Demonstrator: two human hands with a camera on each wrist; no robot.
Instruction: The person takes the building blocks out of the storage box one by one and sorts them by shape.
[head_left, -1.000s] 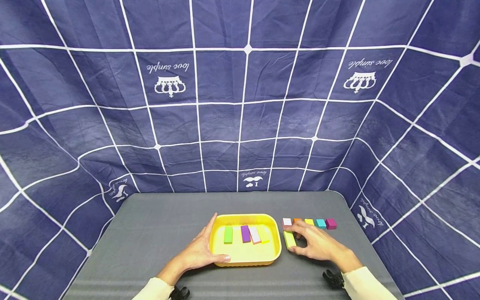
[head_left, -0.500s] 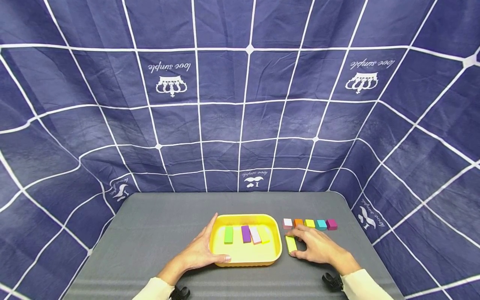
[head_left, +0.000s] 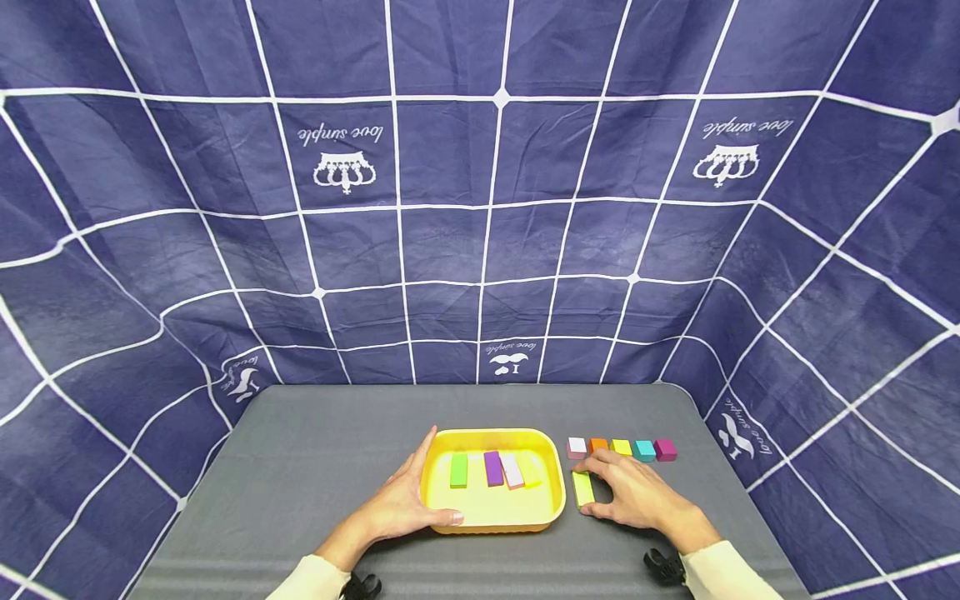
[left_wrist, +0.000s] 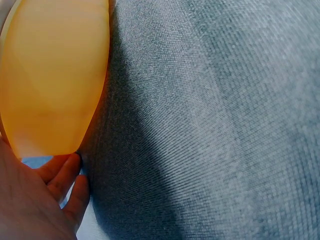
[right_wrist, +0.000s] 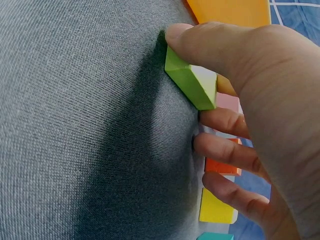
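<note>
My left hand (head_left: 401, 498) holds the yellow plastic tray (head_left: 517, 527) at its left end. The thumb lies over the near rim, and the fingers run along the outer left wall; in the left wrist view, fingertips (left_wrist: 75, 160) show by the tray's end. Just right of the tray, my right hand (head_left: 633, 492) pinches a light green block (right_wrist: 192, 82) between thumb and index finger, low over or on the table. Its other fingers spread toward a row of blocks. Inside the tray lie a green block (head_left: 459, 471), a purple block (head_left: 493, 468), a white-pink block (head_left: 512, 471) and a yellow block (head_left: 530, 469).
Behind the right hand, the row runs left to right: a white-pink block (head_left: 576, 447), an orange block (head_left: 597, 446), a yellow block (head_left: 621, 447), a teal block (head_left: 643, 451) and a magenta block (head_left: 665, 450). Blue checked cloth (head_left: 450, 242) encloses the grey table (head_left: 337, 433).
The right hand has shifted the light green block slightly toward the near edge, away from the row, then stayed nearly still. The left hand keeps its place on the tray.
</note>
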